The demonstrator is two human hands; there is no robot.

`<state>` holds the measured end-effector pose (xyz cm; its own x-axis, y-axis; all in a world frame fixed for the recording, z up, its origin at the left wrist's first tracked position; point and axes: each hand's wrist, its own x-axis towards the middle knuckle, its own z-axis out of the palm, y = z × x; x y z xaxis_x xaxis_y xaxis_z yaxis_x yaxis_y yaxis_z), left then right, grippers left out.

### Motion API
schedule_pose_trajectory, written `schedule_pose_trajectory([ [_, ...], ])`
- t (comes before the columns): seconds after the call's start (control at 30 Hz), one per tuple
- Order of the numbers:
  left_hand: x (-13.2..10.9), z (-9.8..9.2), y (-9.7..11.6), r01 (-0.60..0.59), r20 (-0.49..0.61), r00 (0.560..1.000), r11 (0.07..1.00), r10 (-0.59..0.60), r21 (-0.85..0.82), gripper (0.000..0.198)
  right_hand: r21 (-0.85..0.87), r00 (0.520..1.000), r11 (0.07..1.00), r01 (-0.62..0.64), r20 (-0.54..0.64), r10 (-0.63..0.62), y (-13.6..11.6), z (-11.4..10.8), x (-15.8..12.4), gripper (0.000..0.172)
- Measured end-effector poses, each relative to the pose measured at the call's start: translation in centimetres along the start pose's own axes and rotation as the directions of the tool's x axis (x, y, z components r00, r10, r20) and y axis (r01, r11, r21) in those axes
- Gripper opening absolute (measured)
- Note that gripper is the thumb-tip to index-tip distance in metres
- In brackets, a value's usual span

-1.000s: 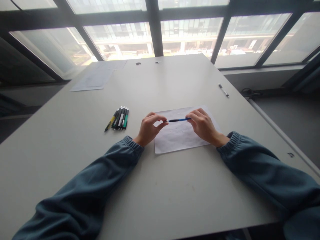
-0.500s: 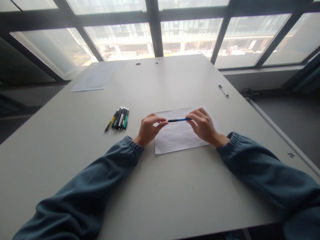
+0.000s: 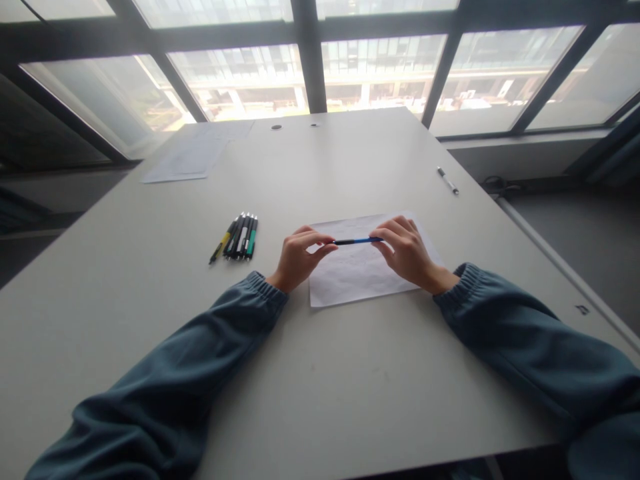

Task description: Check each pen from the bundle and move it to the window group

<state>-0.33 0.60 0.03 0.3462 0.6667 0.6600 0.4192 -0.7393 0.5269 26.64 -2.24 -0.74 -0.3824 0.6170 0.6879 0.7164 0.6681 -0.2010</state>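
A slim blue-and-black pen is held level between my two hands, above a white sheet of paper. My left hand pinches its black end between thumb and fingers. At the blue end, my right hand grips it the same way, and its fingers cover the tip there. Both hands are closed on the pen, and the paper lies beneath them on the white table.
Left of my hands lies a row of several pens with yellow, white and green barrels. A white-and-black pen rests near the right table edge. More papers lie at the far left, by the windows.
Almost nothing differs. My left fingertips have edged slightly onto the pen's black end, and the pen has shifted very slightly left. Both hands keep hold of it.
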Motion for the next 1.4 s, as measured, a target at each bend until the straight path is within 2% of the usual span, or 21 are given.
schedule_pose_trajectory([
  [0.43,0.03,-0.02,0.1,0.0,-0.019,1.0,1.0,0.0,-0.011,0.024,0.031,0.999,0.999,0.04,0.024,-0.041,0.15,0.05,-0.05,0.01],
  [0.8,0.22,-0.18,0.08,-0.097,-0.013,0.995,0.995,0.097,-0.008,0.017,0.055,0.997,0.998,0.028,0.064,-0.032,0.22,0.24,-0.13,0.02],
  [0.87,0.25,-0.18,0.16,-0.082,0.012,0.997,0.997,0.082,0.0,0.023,0.061,0.998,0.998,0.021,0.064,-0.025,0.16,0.25,-0.13,0.02],
  [1.0,0.17,-0.05,0.12,-0.028,0.048,0.998,1.0,0.027,0.013,0.051,0.074,0.998,0.997,0.005,0.07,-0.01,0.08,0.2,-0.1,0.022],
  [1.1,0.01,0.0,0.01,0.051,0.038,0.998,0.998,-0.052,0.023,0.048,0.08,0.998,0.997,0.001,0.057,-0.005,0.1,0.17,-0.09,0.022],
  [1.23,-0.21,-0.09,0.01,0.13,0.116,0.985,0.991,-0.131,0.019,0.069,0.081,0.999,0.997,0.013,0.045,-0.016,0.14,0.16,-0.13,0.021],
  [1.4,-0.31,-0.05,-0.02,0.135,0.138,0.981,0.991,-0.136,0.017,0.07,0.08,0.999,0.996,0.031,0.032,-0.033,0.09,0.08,-0.13,0.02],
])
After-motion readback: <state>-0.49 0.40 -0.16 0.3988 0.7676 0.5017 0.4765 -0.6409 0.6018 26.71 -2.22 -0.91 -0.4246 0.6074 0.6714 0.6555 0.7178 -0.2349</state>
